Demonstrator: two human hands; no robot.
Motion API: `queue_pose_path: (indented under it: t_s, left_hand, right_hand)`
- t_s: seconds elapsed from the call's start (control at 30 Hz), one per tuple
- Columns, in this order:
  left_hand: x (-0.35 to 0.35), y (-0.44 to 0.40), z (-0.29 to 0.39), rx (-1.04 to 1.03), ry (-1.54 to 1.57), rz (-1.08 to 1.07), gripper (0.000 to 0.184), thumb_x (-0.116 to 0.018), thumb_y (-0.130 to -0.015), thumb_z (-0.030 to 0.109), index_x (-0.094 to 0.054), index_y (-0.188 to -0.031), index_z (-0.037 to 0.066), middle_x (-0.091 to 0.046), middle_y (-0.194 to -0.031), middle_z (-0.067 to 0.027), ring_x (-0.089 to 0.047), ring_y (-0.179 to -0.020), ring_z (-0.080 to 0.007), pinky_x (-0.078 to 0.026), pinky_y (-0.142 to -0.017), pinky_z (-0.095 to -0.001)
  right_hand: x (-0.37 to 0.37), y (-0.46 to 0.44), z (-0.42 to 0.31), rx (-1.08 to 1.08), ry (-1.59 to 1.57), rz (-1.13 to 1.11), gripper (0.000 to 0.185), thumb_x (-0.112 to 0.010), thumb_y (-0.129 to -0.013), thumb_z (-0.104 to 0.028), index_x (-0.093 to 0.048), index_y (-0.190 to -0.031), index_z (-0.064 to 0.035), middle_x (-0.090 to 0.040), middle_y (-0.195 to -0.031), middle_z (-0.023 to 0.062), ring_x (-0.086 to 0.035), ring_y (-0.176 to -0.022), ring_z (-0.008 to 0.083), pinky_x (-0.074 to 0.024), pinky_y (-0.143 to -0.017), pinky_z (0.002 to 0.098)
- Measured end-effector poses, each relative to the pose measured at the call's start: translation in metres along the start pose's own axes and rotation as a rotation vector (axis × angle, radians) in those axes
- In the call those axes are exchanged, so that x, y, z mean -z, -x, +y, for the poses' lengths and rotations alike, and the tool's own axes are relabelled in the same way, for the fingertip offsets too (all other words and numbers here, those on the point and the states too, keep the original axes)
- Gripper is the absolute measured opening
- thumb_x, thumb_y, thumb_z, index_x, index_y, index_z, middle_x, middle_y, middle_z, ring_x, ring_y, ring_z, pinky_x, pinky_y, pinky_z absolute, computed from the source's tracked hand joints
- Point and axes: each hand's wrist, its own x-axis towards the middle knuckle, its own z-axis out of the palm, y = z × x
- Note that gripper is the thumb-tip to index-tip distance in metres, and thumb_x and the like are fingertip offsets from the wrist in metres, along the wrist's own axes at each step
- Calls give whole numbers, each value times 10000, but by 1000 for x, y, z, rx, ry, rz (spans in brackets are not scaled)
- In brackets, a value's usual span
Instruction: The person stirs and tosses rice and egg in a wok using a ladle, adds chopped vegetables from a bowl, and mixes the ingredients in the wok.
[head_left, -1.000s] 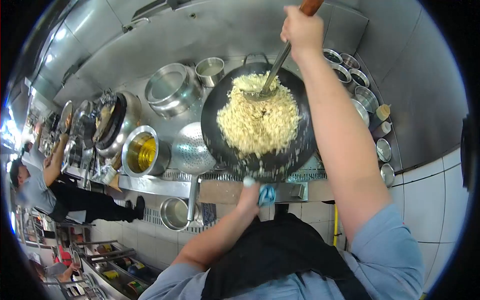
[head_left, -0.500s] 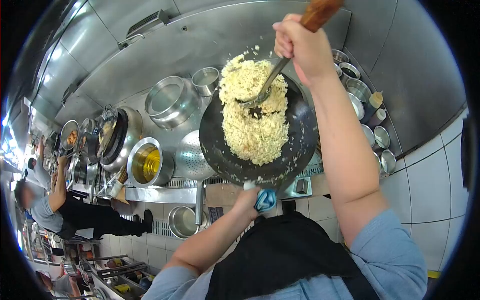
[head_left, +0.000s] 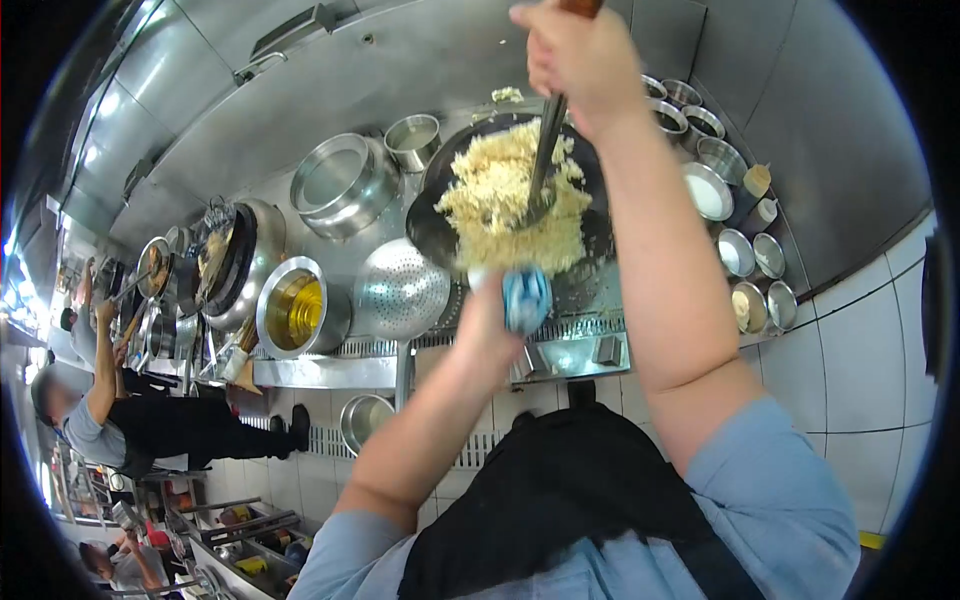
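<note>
Near the top of the view, my right hand (head_left: 585, 62) is wrapped round the wooden handle of a metal ladle (head_left: 549, 145). The ladle's bowl rests in pale fried rice (head_left: 500, 180) in a black wok (head_left: 433, 232). Lower down, my left hand (head_left: 490, 325) is closed at the wok's near side, round its handle, with a blue and white cloth (head_left: 527, 300) beside the fingers. A small clump of rice (head_left: 507, 95) shows above the wok's far rim.
Left of the wok are a perforated strainer (head_left: 402, 290), a pot of yellow oil (head_left: 302, 308) and a lidded-looking steel pot (head_left: 335, 185). Small bowls (head_left: 722, 160) and bottles line the right side. A co-worker (head_left: 110, 425) stands at the far left.
The wok has moved away from me, and my left hand has gone forward with it. My right hand has shifted left with the ladle. Airborne rice has mostly come down.
</note>
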Motion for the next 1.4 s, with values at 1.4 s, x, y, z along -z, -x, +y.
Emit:
queue_pose_path:
  t_s: [1.4]
  left_hand:
    - [69,-53,-63,178,-185,-186,406,-679,-864,320,-565,-1065,-15,-647,-885,-74,-636,-720,-162,-536,-637,-303]
  right_hand:
    - [31,-35,69,-22,-160,71,227,-519,-840,-27,-396,-666,-107,-360,-513,-22,-311,-377,88,-271,-380,271]
